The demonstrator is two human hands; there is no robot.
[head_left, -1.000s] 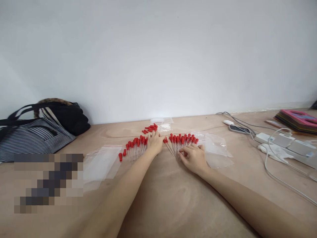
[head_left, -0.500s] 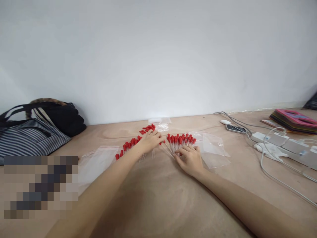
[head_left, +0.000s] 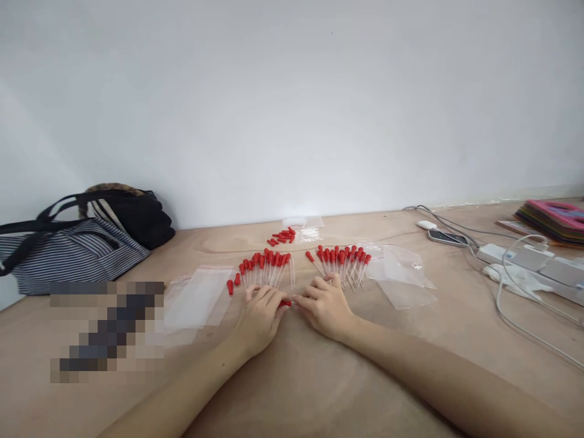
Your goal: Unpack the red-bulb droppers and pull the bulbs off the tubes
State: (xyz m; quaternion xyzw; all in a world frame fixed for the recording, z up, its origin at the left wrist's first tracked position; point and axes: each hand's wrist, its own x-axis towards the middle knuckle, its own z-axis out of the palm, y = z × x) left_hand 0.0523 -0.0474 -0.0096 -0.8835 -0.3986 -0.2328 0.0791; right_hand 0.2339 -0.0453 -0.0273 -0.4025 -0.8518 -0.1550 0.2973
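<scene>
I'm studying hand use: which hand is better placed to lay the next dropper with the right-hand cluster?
Probably the right hand: it sits just in front of the right-hand cluster of red-bulbed droppers. The left hand is farther across, pinching a red dropper bulb.

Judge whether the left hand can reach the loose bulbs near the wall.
Probably yes: the left hand could pass over the droppers lying before the loose bulbs; the way above looks free. It holds another bulb, though, which may hinder grasping.
</scene>
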